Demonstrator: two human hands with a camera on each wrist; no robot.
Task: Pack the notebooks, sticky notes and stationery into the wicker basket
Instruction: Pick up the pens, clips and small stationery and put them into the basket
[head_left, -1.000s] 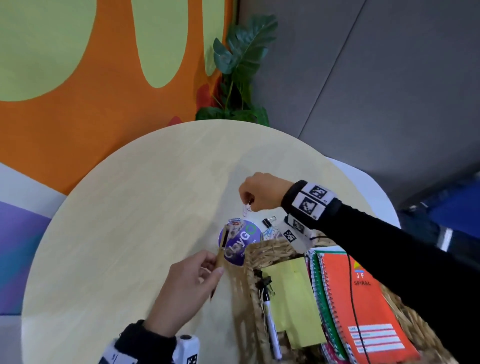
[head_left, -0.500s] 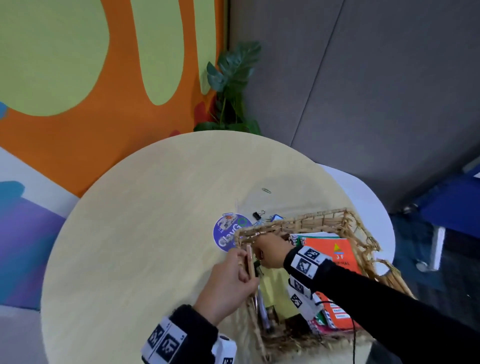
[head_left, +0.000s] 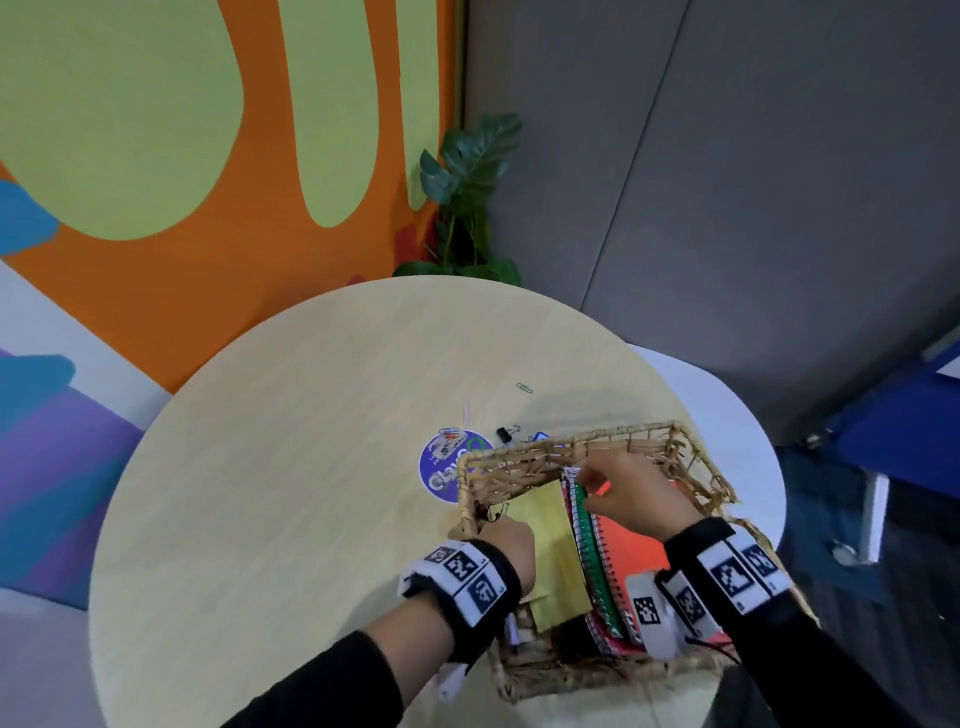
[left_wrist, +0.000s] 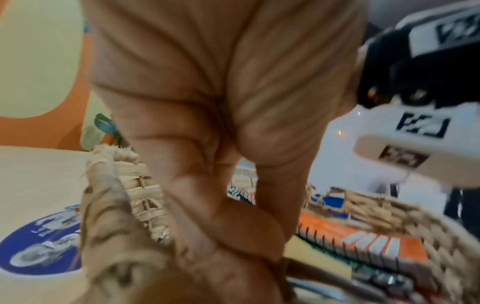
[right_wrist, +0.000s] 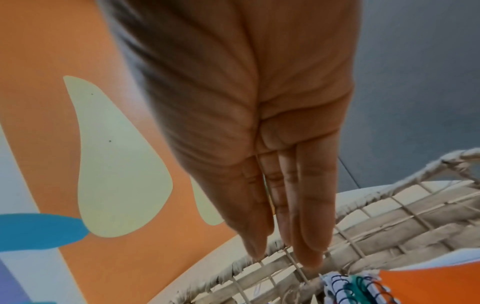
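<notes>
The wicker basket (head_left: 597, 439) stands at the table's near right edge. It holds a yellow sticky-note pad (head_left: 545, 540), a green spiral notebook (head_left: 592, 561) and an orange spiral notebook (head_left: 628, 545). My left hand (head_left: 506, 535) is down in the basket's near left corner, fingers curled; a thin brown pencil (left_wrist: 317, 271) sticks out of it. My right hand (head_left: 584, 488) hovers over the notebooks' spiral bindings. Its fingers (right_wrist: 285, 246) are straight, point at the basket's far wall (right_wrist: 389, 226) and hold nothing.
On the round wooden table (head_left: 311, 493), beyond the basket, lie a green paper clip (head_left: 524, 387), a pink paper clip (head_left: 466, 410), a black binder clip (head_left: 507, 431) and a round purple sticker (head_left: 441, 467). A potted plant (head_left: 467, 208) stands behind the table.
My right hand moved from the basket's left rim to over the notebooks. My left hand went down into the basket's left corner with the pencil.
</notes>
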